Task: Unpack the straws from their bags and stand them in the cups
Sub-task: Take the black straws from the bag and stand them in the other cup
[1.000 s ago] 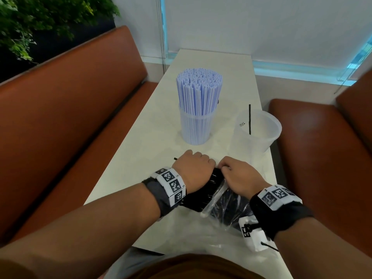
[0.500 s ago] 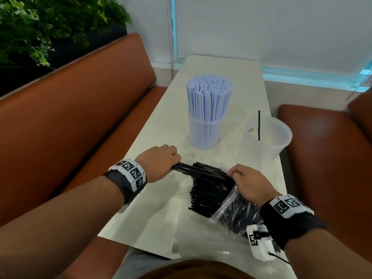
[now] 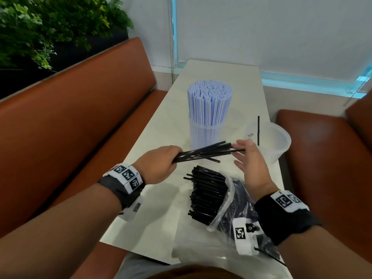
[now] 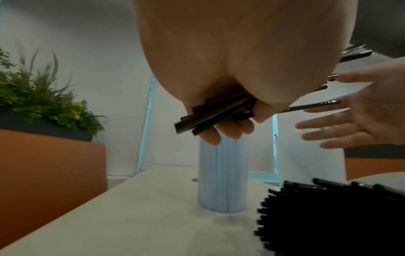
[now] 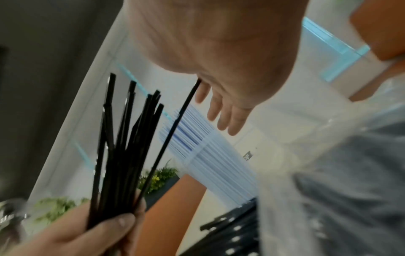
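Observation:
My left hand (image 3: 161, 164) grips a small bunch of black straws (image 3: 207, 153) by one end, lifted above the table; the same bunch of black straws (image 5: 122, 152) shows in the right wrist view, and its gripped end (image 4: 210, 114) in the left wrist view. My right hand (image 3: 246, 160) is held flat with straight fingers against the bunch's free tips. A clear bag (image 3: 227, 202) lies on the table with many black straws (image 3: 207, 194) sticking out. One cup (image 3: 207, 133) is packed with blue-white straws. The clear cup (image 3: 275, 141) to the right holds a single black straw (image 3: 258, 129).
The narrow white table (image 3: 153, 198) runs away from me between two brown benches (image 3: 84, 127). An empty clear bag (image 3: 201, 246) lies at the near edge. Green plants (image 3: 50, 27) stand behind the left bench.
My left hand pulled a bunch of black straws out of the bag and lifted it. My right hand let go of the bag and rose flat to the bunch's tips.

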Tool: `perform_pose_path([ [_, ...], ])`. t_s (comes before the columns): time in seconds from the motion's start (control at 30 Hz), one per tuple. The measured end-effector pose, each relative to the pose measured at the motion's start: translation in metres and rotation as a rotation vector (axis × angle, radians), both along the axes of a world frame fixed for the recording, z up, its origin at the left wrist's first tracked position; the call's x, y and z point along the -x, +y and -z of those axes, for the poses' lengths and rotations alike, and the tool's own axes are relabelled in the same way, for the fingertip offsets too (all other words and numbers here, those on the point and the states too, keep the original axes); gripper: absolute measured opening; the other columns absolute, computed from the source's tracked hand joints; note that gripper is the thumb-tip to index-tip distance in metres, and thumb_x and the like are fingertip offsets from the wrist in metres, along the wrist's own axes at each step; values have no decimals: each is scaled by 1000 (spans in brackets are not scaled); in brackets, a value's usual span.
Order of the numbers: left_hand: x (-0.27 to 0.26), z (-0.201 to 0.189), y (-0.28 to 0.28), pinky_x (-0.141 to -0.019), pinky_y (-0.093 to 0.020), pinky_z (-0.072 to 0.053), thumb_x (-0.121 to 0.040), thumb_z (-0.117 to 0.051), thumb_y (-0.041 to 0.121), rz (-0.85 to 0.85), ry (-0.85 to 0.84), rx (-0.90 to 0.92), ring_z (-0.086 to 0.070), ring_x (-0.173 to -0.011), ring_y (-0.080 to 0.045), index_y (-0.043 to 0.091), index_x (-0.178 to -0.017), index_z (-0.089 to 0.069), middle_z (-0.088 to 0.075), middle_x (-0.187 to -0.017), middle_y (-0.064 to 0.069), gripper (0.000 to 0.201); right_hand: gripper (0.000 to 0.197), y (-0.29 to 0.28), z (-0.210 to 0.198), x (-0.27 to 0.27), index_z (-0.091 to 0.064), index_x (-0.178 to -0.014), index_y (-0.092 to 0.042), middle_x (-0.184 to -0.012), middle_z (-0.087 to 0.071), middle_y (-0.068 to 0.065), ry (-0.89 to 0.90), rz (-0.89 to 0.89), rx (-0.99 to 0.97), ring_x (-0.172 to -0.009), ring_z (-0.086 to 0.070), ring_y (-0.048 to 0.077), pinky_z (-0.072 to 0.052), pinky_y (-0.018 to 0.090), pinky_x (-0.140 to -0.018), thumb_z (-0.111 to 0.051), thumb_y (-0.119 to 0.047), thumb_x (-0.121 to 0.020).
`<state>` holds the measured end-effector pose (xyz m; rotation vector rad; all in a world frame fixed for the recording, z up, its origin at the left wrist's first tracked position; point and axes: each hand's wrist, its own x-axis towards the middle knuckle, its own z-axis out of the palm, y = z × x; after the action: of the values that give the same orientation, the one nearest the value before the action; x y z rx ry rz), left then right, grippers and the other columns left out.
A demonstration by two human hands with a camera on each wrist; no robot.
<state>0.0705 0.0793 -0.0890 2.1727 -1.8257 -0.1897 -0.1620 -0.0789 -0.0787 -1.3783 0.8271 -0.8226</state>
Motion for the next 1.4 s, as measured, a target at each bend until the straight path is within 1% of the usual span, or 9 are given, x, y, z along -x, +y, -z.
perform_pose_path([
  [0.1,19,0,-16,-63,-30,-36,-93,-45,25,20,-7,-12,-49,-77,-12,26,-114,-49,-51,-92,12,21,45,-9,-15,-4,-61,-117,-24,-121,-70,-3,-180,123,-159,-108,-68,14,-53,35,-96,-42,-58,-96],
  [0.3,49,-11,-45,-59,-34,-41,-101,-45,35,107,-127,30,-53,-73,-20,24,-110,-47,-56,-90,4,14,65,-6,-14,-4,-76,-84,-10,-96,-77,18,-59,-26,-207,-95,-74,31,-57,38,-84,-31,-52,-107],
  [0.43,46,-17,-51,-58,-35,-42,-104,-41,35,73,-247,-1,-52,-72,-21,20,-112,-47,-58,-96,1,18,47,-21,-20,4,-69,-104,-20,-100,-78,3,-235,171,-227,-99,-73,22,-51,37,-83,-33,-50,-105],
  [0.57,66,-25,-62,-55,-33,-34,-98,-45,26,117,-283,32,-58,-74,-25,19,-113,-50,-59,-95,-2,17,51,-7,-18,-8,-78,-80,-16,-88,-77,7,-27,29,-144,-93,-73,25,-57,33,-80,-40,-38,-105],
  [0.7,77,-29,-68,-51,-33,-35,-97,-47,21,110,-336,55,-60,-71,-27,20,-121,-49,-59,-93,-2,24,39,-5,-25,-7,-74,-89,-15,-92,-77,3,-106,226,86,-94,-72,16,-55,32,-85,-44,-38,-98],
  [0.9,100,-35,-78,-51,-30,-37,-100,-47,50,147,-265,149,-63,-69,-24,23,-131,-45,-64,-87,2,40,38,0,-24,-10,-74,-80,-22,-82,-75,-7,176,84,273,-81,-70,8,-55,32,-79,-49,-40,-102],
  [1.0,90,-47,-78,-56,-32,-41,-100,-52,44,48,18,209,-65,-77,-23,26,-115,-53,-67,-87,3,24,45,-4,-29,-8,-71,-98,-16,-100,-76,3,-160,133,-27,-96,-72,18,-57,41,-91,-43,-51,-103],
  [1.2,97,-91,-93,-65,-29,-54,-94,-63,24,-121,1322,699,-58,-61,-14,22,-91,-60,-59,-68,4,5,98,21,-16,-17,-54,-131,-13,-127,-65,12,-92,-268,-150,-115,-65,22,-54,45,-97,-68,-82,-63],
  [1.4,97,-103,-102,-64,-30,-55,-99,-58,9,-190,1611,878,-55,-57,-13,17,-90,-56,-57,-66,1,12,77,21,-19,-17,-62,-117,-4,-115,-68,20,-322,-19,-575,-106,-69,34,-61,47,-81,-57,-73,-83],
])
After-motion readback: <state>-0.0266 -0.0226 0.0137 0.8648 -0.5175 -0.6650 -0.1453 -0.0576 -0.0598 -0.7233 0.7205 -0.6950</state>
